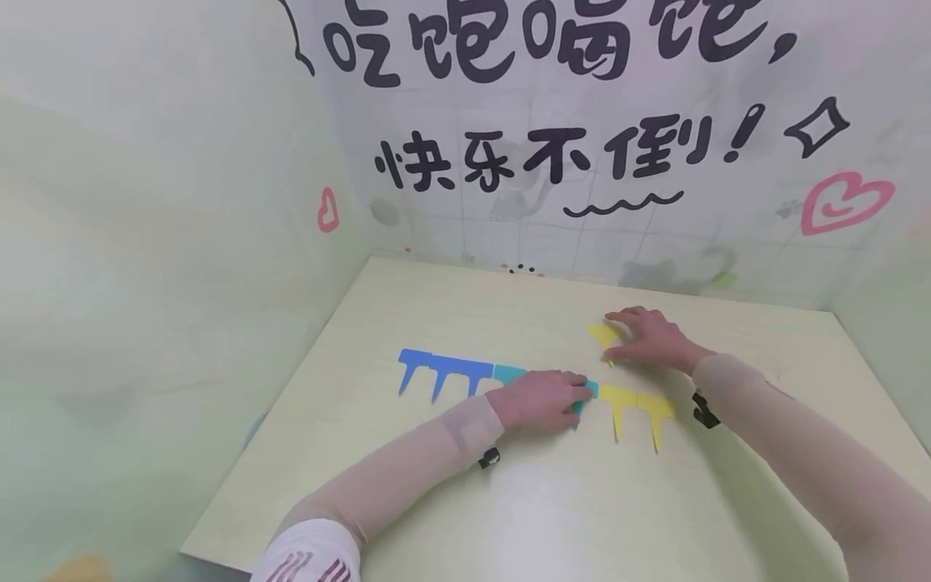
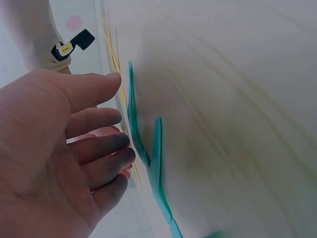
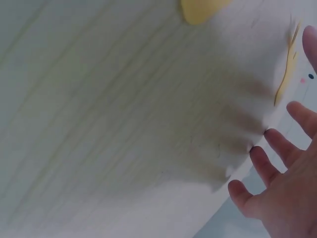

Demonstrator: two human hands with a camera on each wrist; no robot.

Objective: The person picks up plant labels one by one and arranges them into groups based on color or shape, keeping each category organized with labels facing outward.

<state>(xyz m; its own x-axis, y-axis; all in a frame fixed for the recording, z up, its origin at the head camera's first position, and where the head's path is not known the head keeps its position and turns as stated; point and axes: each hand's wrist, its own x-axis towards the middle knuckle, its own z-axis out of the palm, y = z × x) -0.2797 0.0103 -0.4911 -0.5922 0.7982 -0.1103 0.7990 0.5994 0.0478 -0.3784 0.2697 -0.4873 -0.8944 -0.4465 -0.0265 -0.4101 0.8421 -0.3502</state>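
A row of T-shaped flat pieces lies across the table, running from blue pieces (image 1: 451, 366) through teal pieces (image 1: 509, 373) to yellow pieces (image 1: 618, 398), each with a pointed leg towards the person. My left hand (image 1: 541, 400) is over the teal part, hiding some of it, fingertips right at its right end. The left wrist view shows its lightly bent fingers beside the upturned edges of a teal piece (image 2: 157, 158). Behind the row, a separate yellow piece (image 1: 602, 332) lies by my right hand (image 1: 650, 341), whose thumb and fingers are spread around its right side, fingertips touching the tabletop.
The pale wooden table (image 1: 436, 501) meets a printed wall (image 1: 509, 234) at the back and a wall (image 1: 182, 242) on the left. Small black wrist devices sit under both forearms, such as the left device (image 1: 490, 458).
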